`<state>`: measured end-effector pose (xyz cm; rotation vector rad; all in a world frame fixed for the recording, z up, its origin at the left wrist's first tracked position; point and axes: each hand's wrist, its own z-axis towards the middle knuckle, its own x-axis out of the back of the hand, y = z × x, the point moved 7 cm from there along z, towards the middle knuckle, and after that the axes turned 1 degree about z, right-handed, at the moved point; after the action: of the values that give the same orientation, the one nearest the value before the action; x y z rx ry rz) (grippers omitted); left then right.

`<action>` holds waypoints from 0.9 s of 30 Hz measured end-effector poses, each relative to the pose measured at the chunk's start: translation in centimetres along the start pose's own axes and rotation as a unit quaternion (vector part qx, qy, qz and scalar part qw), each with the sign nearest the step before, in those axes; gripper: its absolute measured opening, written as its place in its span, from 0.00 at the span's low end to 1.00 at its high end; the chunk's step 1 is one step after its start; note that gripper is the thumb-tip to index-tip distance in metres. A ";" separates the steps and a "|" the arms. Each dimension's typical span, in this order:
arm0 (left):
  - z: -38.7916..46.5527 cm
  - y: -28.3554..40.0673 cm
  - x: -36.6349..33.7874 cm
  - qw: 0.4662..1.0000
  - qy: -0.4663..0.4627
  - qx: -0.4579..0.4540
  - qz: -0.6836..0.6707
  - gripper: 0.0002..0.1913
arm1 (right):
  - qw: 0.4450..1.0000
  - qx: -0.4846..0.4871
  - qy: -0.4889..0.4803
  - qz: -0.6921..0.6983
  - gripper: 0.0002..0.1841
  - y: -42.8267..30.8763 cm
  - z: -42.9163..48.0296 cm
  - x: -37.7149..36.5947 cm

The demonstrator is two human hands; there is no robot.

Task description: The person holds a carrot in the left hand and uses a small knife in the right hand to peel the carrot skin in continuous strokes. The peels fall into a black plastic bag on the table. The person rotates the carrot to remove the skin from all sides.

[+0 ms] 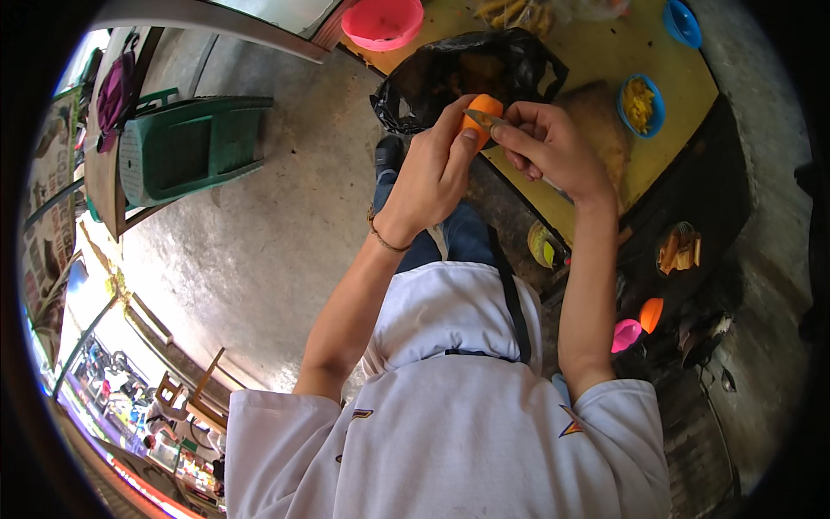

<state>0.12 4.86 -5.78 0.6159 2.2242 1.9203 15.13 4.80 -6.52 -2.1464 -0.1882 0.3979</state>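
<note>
My left hand point(428, 168) grips a peeled orange piece point(480, 137), probably carrot, with the fingers wrapped along its far side and the thumb on the near side. In my right hand point(551, 139) is a small knife point(483, 119), pinched close to the blade, whose tip lies against the orange piece. Much of the knife's rear part is hidden by the hand. Just beyond both hands, an open black plastic bag point(441, 71) slumps at the table's edge, with dark orange-brown scraps inside. A worn wooden cutting board point(596, 120) lies behind my right hand.
On the yellow tabletop point(674, 130) stand a blue bowl point(659, 107) of yellow pieces, another blue bowl point(683, 24) and a pink basin point(382, 26). Brown sticks point(679, 250) fill a container at right, near pink point(626, 335) and orange point(651, 315) plastic pieces. A green plastic stool point(194, 146) is at left.
</note>
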 end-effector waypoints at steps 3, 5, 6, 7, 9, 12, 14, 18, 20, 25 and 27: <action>0.0 0.0 -0.1 1.000 0.000 -0.005 -0.002 0.24 | 1.000 -0.003 0.001 0.015 0.11 0.1 -0.1 0.2; 0.1 -0.1 -0.1 1.000 0.001 -0.004 -0.001 0.24 | 1.000 0.001 0.012 0.015 0.11 0.2 -0.1 0.3; 0.1 -0.2 -0.1 1.000 0.002 0.004 0.004 0.24 | 1.000 0.006 0.020 0.010 0.11 0.2 0.0 0.4; 0.2 -0.1 -0.1 1.000 0.002 -0.007 0.001 0.24 | 1.000 0.012 0.028 0.005 0.12 0.3 0.0 0.3; 0.3 0.0 0.1 1.000 0.005 -0.016 0.013 0.24 | 0.999 0.018 0.029 -0.002 0.12 0.3 0.2 0.2; 0.3 -0.2 0.2 1.000 0.002 -0.003 0.001 0.24 | 0.999 0.020 0.039 -0.001 0.12 0.4 0.3 0.3; 0.3 -0.2 0.2 1.000 0.004 -0.010 0.001 0.24 | 0.999 0.021 0.041 0.003 0.12 0.5 0.3 0.4; 0.2 -0.2 0.0 1.000 0.004 -0.016 0.005 0.23 | 0.999 0.021 0.037 0.002 0.12 0.7 0.3 0.2; 0.2 -0.3 0.1 1.000 0.005 -0.018 0.000 0.23 | 0.999 0.023 0.037 0.005 0.12 0.7 0.4 0.4; 0.3 -0.6 0.7 0.999 0.014 -0.028 0.009 0.23 | 0.998 -0.002 0.055 0.016 0.11 0.6 0.3 2.0; 0.3 -0.7 0.6 0.999 0.014 -0.028 0.007 0.23 | 0.999 0.018 0.017 0.046 0.11 0.4 0.4 1.5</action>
<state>-0.49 5.34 -6.44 0.6010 2.1795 2.0032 16.41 5.31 -7.37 -2.1298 -0.0623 0.4151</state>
